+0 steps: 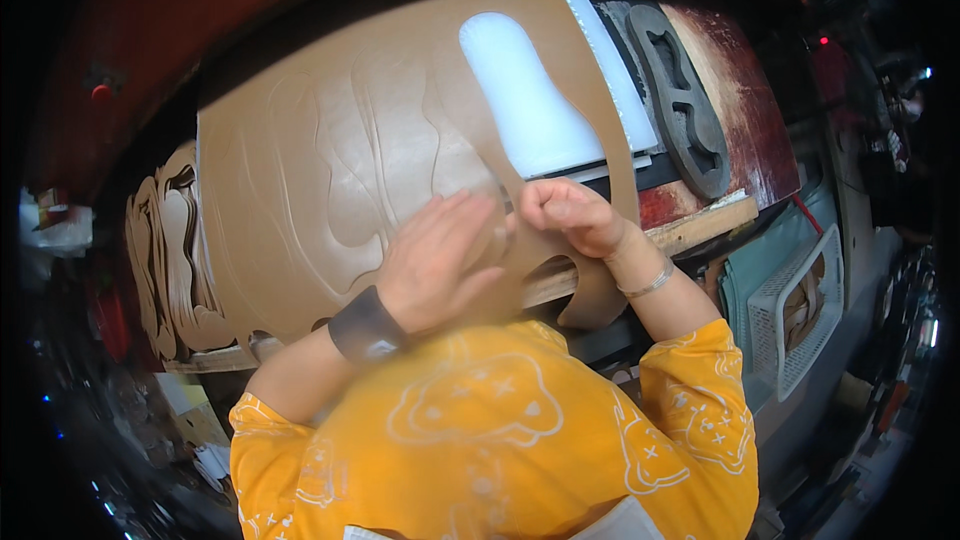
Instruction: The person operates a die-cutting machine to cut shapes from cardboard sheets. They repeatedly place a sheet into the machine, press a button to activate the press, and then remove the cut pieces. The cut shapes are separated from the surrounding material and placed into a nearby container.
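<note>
A large tan leather sheet (330, 140) lies on the press bed, scored with curved cut outlines. One cut-out hole shows the white board (530, 110) underneath. My left hand (435, 260), with a dark band on the wrist, lies flat and spread on the sheet near its front edge. My right hand (565, 215), with a thin silver bangle on its wrist, pinches the narrow leather strip (540, 240) of waste beside the hole and lifts it off the bed.
A grey steel cutting die (685, 110) rests at the right of the bed on a worn red surface. Stacked cut leather pieces (165, 250) sit at the left. A white plastic basket (795, 315) stands lower right. A wooden bed edge (700, 225) runs along the front.
</note>
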A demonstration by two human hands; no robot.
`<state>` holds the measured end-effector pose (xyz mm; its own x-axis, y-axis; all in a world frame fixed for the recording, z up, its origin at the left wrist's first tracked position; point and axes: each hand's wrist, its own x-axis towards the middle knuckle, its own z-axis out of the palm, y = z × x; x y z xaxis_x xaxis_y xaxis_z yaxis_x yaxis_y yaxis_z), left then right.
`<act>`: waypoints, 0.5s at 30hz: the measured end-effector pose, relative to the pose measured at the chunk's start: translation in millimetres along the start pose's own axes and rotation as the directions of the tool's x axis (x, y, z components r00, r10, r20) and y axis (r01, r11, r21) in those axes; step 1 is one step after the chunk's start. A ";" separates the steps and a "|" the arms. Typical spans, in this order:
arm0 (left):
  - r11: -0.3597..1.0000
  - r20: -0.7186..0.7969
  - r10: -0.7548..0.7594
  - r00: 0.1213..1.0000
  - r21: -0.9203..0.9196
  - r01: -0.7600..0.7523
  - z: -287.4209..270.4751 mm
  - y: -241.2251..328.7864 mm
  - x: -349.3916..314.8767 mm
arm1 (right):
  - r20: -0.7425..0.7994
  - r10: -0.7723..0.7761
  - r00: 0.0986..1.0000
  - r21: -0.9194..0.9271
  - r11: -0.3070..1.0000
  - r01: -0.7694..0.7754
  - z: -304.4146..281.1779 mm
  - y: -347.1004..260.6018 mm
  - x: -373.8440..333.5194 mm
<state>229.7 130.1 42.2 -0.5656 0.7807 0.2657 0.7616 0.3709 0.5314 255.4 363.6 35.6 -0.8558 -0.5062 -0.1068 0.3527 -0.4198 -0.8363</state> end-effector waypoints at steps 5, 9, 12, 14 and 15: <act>0.999 -0.057 -0.005 0.998 -0.052 0.002 -3.9 -4.9 4.2 | -0.058 -0.050 0.997 -0.291 0.956 0.031 3.2 0.8 -7.7; 0.678 0.092 -0.468 0.879 -0.600 0.424 -28.5 -17.0 14.4 | -0.115 0.015 0.993 -0.598 0.797 -0.081 4.7 12.6 -4.4; 0.921 -0.033 -0.199 0.980 -0.348 0.175 -24.6 -14.7 8.9 | -0.175 0.048 0.983 -0.660 0.736 -0.153 6.2 16.3 -1.2; 0.994 0.034 0.113 0.993 0.010 -0.113 -9.6 -9.6 -0.4 | -0.163 0.004 0.987 -0.584 0.806 -0.100 8.7 14.6 -1.0; 0.998 -0.028 0.054 0.998 -0.031 -0.054 -2.3 -8.6 -4.9 | -0.144 -0.022 0.989 -0.545 0.836 -0.061 10.4 13.0 -1.6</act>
<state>225.2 122.0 38.2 -0.5327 0.7849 0.3166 0.7812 0.3120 0.5408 265.3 351.1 30.5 -0.9091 -0.3826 -0.1647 0.1406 0.0905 -0.9859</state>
